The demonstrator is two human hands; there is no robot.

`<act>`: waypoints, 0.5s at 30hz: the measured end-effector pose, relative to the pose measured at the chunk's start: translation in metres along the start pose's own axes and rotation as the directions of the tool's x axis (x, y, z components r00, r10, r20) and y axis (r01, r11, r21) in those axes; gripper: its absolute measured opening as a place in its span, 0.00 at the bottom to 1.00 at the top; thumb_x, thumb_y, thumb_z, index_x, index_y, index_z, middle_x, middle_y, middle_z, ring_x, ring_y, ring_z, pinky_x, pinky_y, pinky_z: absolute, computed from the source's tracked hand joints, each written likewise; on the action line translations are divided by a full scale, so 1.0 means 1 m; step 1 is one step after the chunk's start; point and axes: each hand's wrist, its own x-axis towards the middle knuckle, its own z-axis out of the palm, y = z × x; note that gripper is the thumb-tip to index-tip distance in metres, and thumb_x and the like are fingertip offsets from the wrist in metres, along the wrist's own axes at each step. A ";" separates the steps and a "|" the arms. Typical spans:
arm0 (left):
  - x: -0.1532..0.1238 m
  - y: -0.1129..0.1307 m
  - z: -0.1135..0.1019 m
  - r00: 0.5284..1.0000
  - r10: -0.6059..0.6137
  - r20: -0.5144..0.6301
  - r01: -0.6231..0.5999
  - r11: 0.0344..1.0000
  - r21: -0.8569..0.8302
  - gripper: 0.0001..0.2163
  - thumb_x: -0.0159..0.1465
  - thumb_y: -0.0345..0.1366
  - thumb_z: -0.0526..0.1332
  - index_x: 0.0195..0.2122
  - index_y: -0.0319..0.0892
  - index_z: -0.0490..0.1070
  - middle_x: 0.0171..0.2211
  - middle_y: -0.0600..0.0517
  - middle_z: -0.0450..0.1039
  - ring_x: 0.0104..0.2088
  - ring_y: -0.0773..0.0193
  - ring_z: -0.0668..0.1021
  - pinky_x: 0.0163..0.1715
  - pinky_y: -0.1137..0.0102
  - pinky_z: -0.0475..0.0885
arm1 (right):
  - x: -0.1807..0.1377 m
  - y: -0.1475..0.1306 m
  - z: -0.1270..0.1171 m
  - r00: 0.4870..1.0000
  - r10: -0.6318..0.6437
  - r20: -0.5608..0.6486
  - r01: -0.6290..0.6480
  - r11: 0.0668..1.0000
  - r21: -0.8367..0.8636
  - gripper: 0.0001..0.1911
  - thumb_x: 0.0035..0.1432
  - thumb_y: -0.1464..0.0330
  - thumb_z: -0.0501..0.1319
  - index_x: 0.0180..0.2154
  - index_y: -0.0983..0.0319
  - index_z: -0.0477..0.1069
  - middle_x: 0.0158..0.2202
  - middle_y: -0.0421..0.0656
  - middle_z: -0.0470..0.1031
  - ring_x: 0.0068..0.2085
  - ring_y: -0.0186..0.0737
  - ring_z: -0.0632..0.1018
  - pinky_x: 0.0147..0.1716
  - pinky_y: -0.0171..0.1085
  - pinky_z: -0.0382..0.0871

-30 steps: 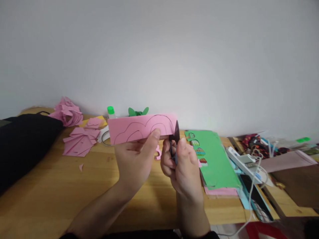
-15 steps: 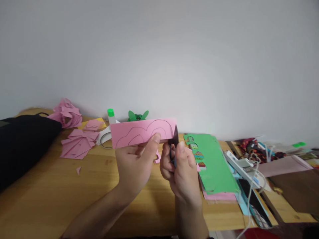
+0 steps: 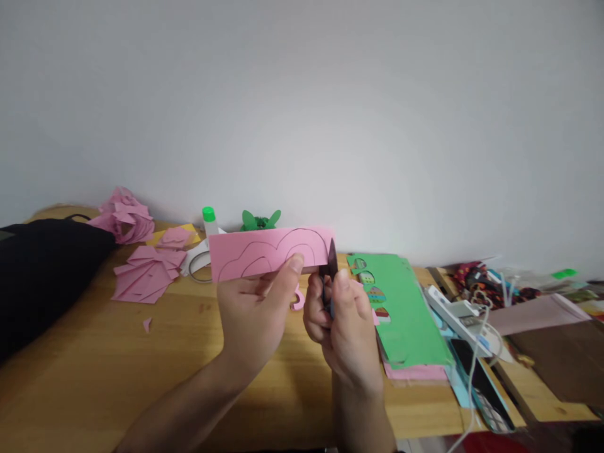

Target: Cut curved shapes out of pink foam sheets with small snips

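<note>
My left hand (image 3: 257, 321) pinches a strip of pink paper (image 3: 250, 240) by its lower edge, thumb in front. Curved, cloud-like lines are drawn on the strip in dark ink. My right hand (image 3: 346, 327) is closed around the handles of a pair of scissors (image 3: 332, 261), largely hidden by the fingers. The dark blade points up at the strip's right end, close to the drawn curve. Below the strip, partly covered by my hands, a small curved pink paper piece (image 3: 297, 299) lies on the wooden table (image 3: 189, 371).
Folded pink paper (image 3: 148, 274), a glue stick (image 3: 209, 220), a roll of tape (image 3: 201, 267) and a black bag (image 3: 51, 270) sit leftward. To the right are a green sheet (image 3: 408, 308), a power strip (image 3: 457, 318) and a phone (image 3: 481, 384). A wall (image 3: 302, 113) rises behind.
Hardly anything differs. The strip's right end and the scissor blade have shifted very slightly; both hands keep their hold.
</note>
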 end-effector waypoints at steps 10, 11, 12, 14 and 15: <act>0.001 -0.002 -0.001 0.998 -0.038 0.040 0.042 0.994 -0.097 0.08 0.58 0.35 0.67 0.22 0.42 0.76 0.15 0.58 0.72 0.14 0.70 0.73 0.11 0.79 0.64 | 0.000 -0.001 0.000 1.000 -0.012 0.026 0.013 1.000 -0.009 0.20 0.65 0.55 0.60 0.27 0.62 0.67 0.17 0.30 0.51 0.17 0.25 0.49 0.14 0.25 0.45; 0.002 -0.001 -0.001 0.998 -0.038 0.043 0.042 0.994 -0.101 0.09 0.58 0.35 0.67 0.20 0.43 0.75 0.14 0.58 0.72 0.14 0.70 0.73 0.11 0.79 0.65 | 0.000 -0.001 0.000 1.000 -0.010 0.028 0.010 1.000 -0.011 0.20 0.65 0.55 0.60 0.27 0.62 0.67 0.17 0.30 0.51 0.17 0.25 0.49 0.14 0.25 0.45; 0.002 -0.001 -0.001 0.998 -0.041 0.042 0.045 0.994 -0.101 0.11 0.58 0.35 0.67 0.18 0.43 0.73 0.13 0.58 0.71 0.13 0.71 0.72 0.11 0.79 0.64 | 0.000 -0.001 0.000 1.000 -0.008 0.027 0.008 1.000 -0.014 0.20 0.65 0.55 0.60 0.27 0.62 0.67 0.17 0.30 0.51 0.17 0.25 0.49 0.14 0.25 0.45; 0.002 0.001 -0.001 0.998 -0.047 0.035 0.050 0.995 -0.091 0.15 0.57 0.35 0.67 0.14 0.43 0.69 0.11 0.58 0.68 0.11 0.72 0.69 0.09 0.78 0.61 | 0.001 -0.002 0.000 1.000 -0.007 0.025 0.008 1.000 -0.023 0.20 0.65 0.55 0.60 0.27 0.62 0.67 0.17 0.30 0.51 0.17 0.25 0.49 0.14 0.25 0.44; 0.002 0.002 -0.001 0.998 -0.053 0.030 0.055 0.995 -0.081 0.18 0.56 0.35 0.67 0.12 0.43 0.66 0.10 0.59 0.65 0.10 0.73 0.66 0.08 0.78 0.59 | 0.000 -0.002 0.000 1.000 -0.007 0.024 0.007 1.000 -0.028 0.20 0.64 0.54 0.60 0.27 0.62 0.67 0.17 0.30 0.51 0.17 0.25 0.49 0.14 0.25 0.44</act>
